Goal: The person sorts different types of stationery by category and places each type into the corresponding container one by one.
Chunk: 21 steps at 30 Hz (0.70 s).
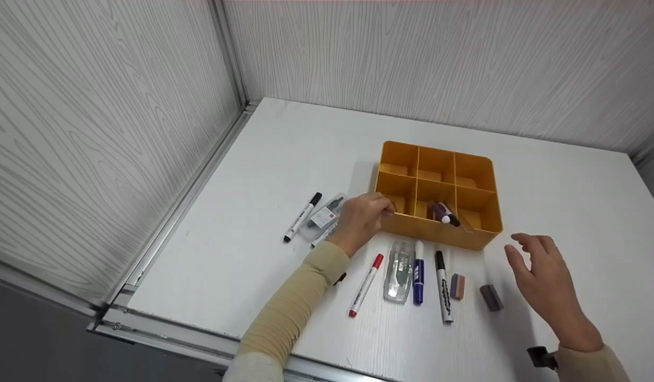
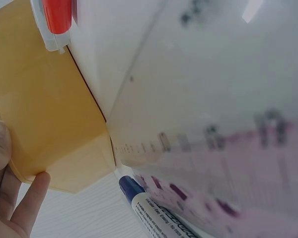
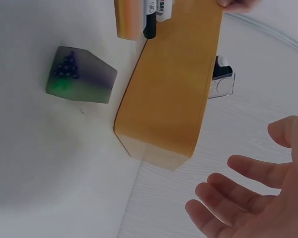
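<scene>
A yellow-orange organizer box (image 1: 435,227) with several compartments stands on the white table. My left hand (image 1: 363,215) grips its front left rim; in the left wrist view, the fingers (image 2: 34,201) lie at the corner of the box wall. A purple item and a black-and-white one (image 1: 443,213) lean in the front middle compartment beside a clear plastic piece. Off the box's front right corner, my right hand (image 1: 544,268) hovers with fingers spread and holds nothing. Nearest to it on the table lies a dark eraser-like block (image 1: 491,297).
Before the box lie a red-capped marker (image 1: 366,285), a clear plastic case (image 1: 399,272), a blue marker (image 1: 418,276), a black-capped marker (image 1: 443,286) and a two-tone block (image 1: 458,286). Left of it are another black-capped marker (image 1: 302,217) and a clear case (image 1: 322,217). Panels wall the table.
</scene>
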Tool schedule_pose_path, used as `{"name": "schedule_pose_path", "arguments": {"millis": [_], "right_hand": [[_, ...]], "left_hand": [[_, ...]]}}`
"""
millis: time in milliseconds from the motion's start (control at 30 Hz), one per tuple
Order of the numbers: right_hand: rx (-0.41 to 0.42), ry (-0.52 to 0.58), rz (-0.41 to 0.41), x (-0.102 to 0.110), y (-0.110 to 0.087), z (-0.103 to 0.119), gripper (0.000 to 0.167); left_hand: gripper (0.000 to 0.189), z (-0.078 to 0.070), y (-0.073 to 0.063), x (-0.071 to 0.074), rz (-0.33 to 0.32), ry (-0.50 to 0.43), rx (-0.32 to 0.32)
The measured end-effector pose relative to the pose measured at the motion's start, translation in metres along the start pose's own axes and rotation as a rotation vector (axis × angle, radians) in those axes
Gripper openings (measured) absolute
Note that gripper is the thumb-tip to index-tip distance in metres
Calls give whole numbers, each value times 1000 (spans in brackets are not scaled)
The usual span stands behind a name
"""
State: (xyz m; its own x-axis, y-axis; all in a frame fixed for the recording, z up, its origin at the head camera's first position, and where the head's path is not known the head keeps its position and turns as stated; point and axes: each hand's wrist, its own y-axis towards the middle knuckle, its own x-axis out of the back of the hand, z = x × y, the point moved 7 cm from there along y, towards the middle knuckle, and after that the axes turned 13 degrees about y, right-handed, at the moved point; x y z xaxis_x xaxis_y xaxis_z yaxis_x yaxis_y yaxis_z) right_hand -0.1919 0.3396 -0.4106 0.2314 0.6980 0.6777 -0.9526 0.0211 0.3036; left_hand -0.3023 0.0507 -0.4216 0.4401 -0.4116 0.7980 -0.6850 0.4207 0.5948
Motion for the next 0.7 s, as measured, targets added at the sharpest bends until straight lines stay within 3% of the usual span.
{"name": "schedule_pose_path", "arguments": {"millis": [333, 567, 700], "right_hand": [[-16, -86, 213, -26, -19, -17, 30], [82, -109, 291, -43, -28, -15, 39], [60, -149, 376, -52, -33, -18, 47]], "left_hand": [[14, 0, 1, -2, 35, -27, 8], [12, 1, 1, -3, 53, -37, 16], [14, 1, 0, -2, 39, -29, 12]]}}
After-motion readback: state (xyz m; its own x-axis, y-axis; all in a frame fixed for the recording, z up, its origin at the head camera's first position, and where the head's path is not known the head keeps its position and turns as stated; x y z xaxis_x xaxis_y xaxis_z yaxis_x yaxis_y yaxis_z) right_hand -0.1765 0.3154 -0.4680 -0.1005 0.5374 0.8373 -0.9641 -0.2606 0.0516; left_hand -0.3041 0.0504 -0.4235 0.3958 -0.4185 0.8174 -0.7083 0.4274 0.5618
